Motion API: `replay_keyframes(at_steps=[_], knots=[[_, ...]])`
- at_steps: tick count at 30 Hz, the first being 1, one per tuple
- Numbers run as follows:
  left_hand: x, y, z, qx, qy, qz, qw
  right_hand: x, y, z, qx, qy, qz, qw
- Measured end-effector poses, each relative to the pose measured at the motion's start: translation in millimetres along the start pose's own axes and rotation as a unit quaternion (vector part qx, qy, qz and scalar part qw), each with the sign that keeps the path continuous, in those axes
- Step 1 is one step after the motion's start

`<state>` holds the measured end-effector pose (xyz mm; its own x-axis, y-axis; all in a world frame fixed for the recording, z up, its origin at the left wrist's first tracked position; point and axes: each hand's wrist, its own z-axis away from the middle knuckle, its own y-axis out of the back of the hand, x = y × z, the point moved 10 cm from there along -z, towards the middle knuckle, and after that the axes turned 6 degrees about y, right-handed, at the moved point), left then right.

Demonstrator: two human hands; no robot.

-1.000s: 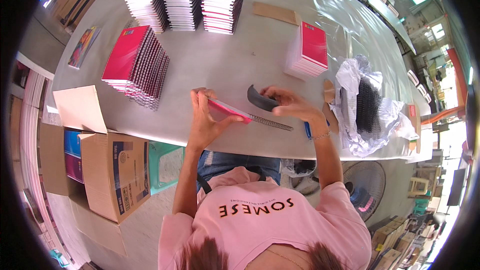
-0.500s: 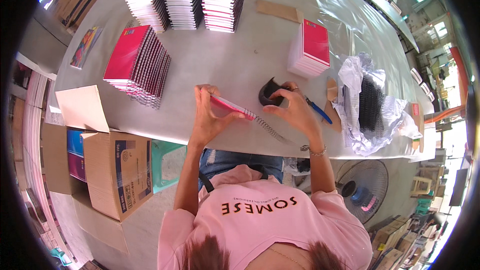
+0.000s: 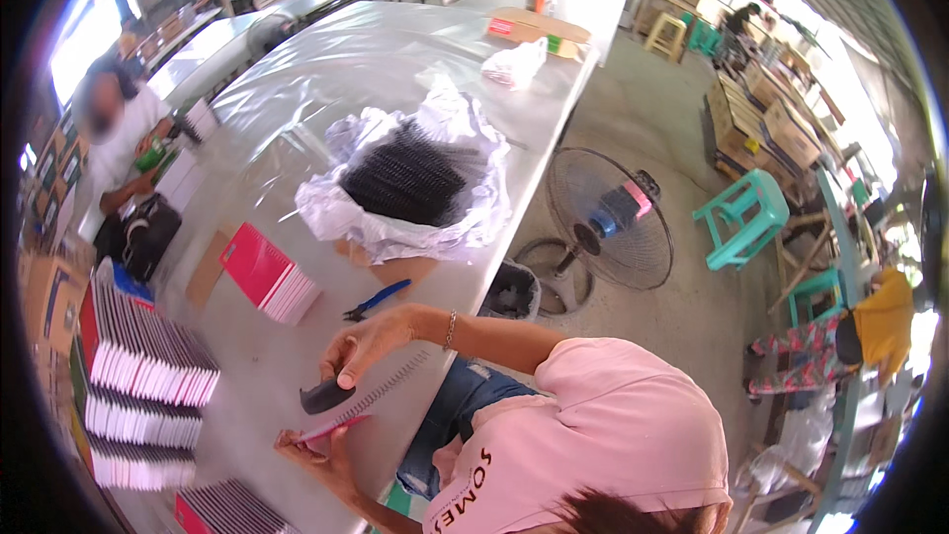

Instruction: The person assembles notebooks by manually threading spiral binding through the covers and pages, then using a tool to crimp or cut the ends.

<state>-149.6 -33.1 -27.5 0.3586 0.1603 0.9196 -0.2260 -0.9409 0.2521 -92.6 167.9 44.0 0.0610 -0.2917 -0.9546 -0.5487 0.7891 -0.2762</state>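
My left hand (image 3: pixel 321 463) is closed on a thin notebook (image 3: pixel 348 427) with a pinkish-red cover, low over the near edge of the table. A loose wire-like spiral coil (image 3: pixel 393 380) runs out from the notebook's edge. In my right hand (image 3: pixel 368 344) is a curved black piece (image 3: pixel 326 397), gripped between thumb and fingers. It sits right beside the coil where that meets the notebook; whether they touch I cannot tell. Blue-handled pliers (image 3: pixel 380 299) lie on the table just beyond my right hand.
Crumpled white paper (image 3: pixel 326 208) holds many black coils (image 3: pixel 405 176). A red-covered notebook stack (image 3: pixel 265 267) stands near the pliers, with taller stacks (image 3: pixel 148 361) at left. A person (image 3: pixel 138 129) works across the table. A standing fan (image 3: pixel 608 222) and green stool (image 3: pixel 746 213) are at right.
The view has swung to the right. My right hand has brought the black piece from apart on the table side to the coil by the notebook. My left hand still holds the notebook.
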Motion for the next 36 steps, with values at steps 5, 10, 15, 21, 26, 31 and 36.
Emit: replay_keyframes(at_steps=[5,10,15,21,26,31,36], knots=[[7.9,-11.1,-6.2,-0.026,-0.027,-0.023,0.999,19.6,-4.0,9.8,-0.02,-0.022,0.093,0.995],[15.1,-6.4,-3.3,-0.016,-0.036,-0.015,0.999,0.8,-20.1,14.4,-0.009,-0.018,-0.008,1.0],[1.9,-3.5,1.9,-0.01,0.057,0.026,0.998,0.2,-29.3,-2.4,-0.032,-0.001,0.198,0.98],[-39.7,19.1,28.0,0.02,0.072,0.048,0.996,-20.4,-54.9,-4.8,-0.11,0.033,0.292,0.949],[2.0,-2.8,16.0,-0.007,0.057,-0.014,0.998,11.1,5.1,3.3,0.066,-0.114,0.293,0.947],[38.4,-6.3,7.9,0.006,0.026,-0.046,0.999,-12.8,-42.5,-1.3,-0.042,-0.018,0.187,0.981],[31.9,-3.1,16.8,0.011,0.055,0.018,0.998,-12.1,-33.8,-3.6,0.013,-0.073,0.268,0.961]])
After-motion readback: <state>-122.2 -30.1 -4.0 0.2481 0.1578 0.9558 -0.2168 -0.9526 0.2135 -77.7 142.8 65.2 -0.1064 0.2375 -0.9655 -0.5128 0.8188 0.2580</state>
